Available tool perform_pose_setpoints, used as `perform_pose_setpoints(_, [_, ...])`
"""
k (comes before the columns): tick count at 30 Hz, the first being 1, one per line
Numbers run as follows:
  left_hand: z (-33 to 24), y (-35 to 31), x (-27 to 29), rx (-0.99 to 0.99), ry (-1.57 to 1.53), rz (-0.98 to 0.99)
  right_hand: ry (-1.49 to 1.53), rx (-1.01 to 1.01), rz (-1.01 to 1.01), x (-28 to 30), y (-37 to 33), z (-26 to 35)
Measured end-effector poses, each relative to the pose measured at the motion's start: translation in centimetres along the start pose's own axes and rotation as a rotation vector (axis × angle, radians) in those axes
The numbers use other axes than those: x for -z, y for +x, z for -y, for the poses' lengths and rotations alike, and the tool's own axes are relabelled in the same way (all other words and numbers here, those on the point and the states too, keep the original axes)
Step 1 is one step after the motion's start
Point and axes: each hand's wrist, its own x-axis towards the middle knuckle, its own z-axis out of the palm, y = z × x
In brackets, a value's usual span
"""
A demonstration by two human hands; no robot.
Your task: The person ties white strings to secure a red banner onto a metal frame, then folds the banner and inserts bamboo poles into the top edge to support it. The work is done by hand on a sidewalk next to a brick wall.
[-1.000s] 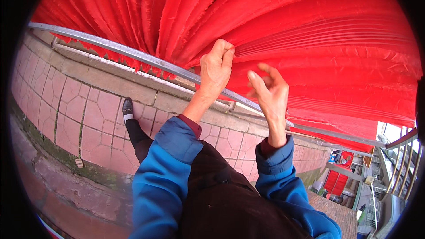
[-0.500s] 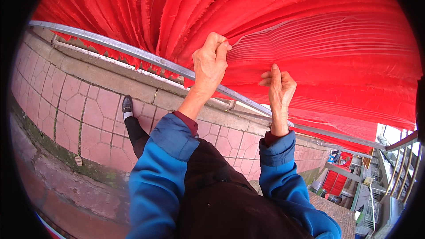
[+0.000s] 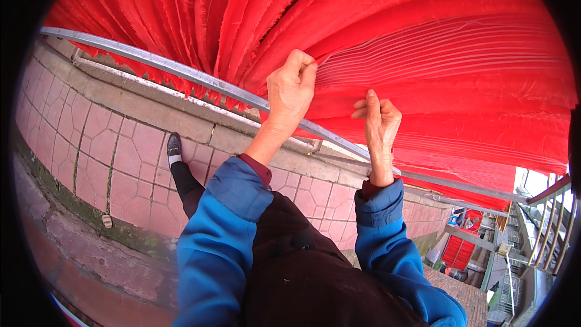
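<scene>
A large sheet of red cloth (image 3: 448, 91) spreads across the upper half of the view, gathered into frayed folds at the left and marked with fine pale lines at the right. My left hand (image 3: 292, 85) is closed in a pinch on the red cloth, where the pale lines run together. To its right and a little lower, my right hand (image 3: 381, 121) is in front of the cloth, its thumb raised and its fingers partly bent and apart. Nothing shows between those fingers; whether they touch the cloth I cannot tell.
A metal rail (image 3: 181, 72) slants beneath both hands, with cloth hanging over it. Below runs a pink paved walkway (image 3: 133, 157) beside a stone curb (image 3: 115, 94). Metal railings (image 3: 554, 224) and red material (image 3: 458, 251) lie at the lower right.
My left hand has shifted slightly to the right, and my right hand slightly to the left. A dark gap has widened between the cloth folds above my left hand.
</scene>
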Motion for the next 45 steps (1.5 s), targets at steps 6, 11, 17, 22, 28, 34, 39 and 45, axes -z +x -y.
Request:
perform_pose_setpoints(6, [-3.3,1.5,-2.2,-0.452,0.360,-0.106,-0.081,0.046,0.021,-0.5,0.6,1.0])
perform_pose_setpoints(11, [-5.1,4.1,-3.9,-0.519,0.353,-0.007,-0.246,0.045,0.032,-0.9,2.0,4.0])
perform_pose_setpoints(17, [-5.6,5.2,-3.9,-0.556,0.320,0.009,-0.080,0.089,-0.082,-1.9,2.2,7.8])
perform_pose_setpoints(22, [-6.5,5.5,-4.8,-0.578,0.216,-0.007,-0.085,0.208,-0.132,-1.0,2.6,9.1])
perform_pose_setpoints(28, [-6.3,5.7,-3.9,-0.546,0.192,-0.026,-0.056,0.229,-0.238,0.1,2.9,8.7])
perform_pose_setpoints(34, [-5.9,6.1,-2.9,-0.519,0.132,-0.085,-0.050,0.261,-0.258,1.8,2.7,7.4])
perform_pose_setpoints(39, [-6.1,6.3,-2.5,-0.537,0.146,-0.113,-0.084,0.250,-0.238,3.4,2.6,6.8])
perform_pose_setpoints(45, [-6.4,5.4,-3.4,-0.537,0.161,-0.090,-0.087,0.295,-0.205,2.9,2.5,6.8])
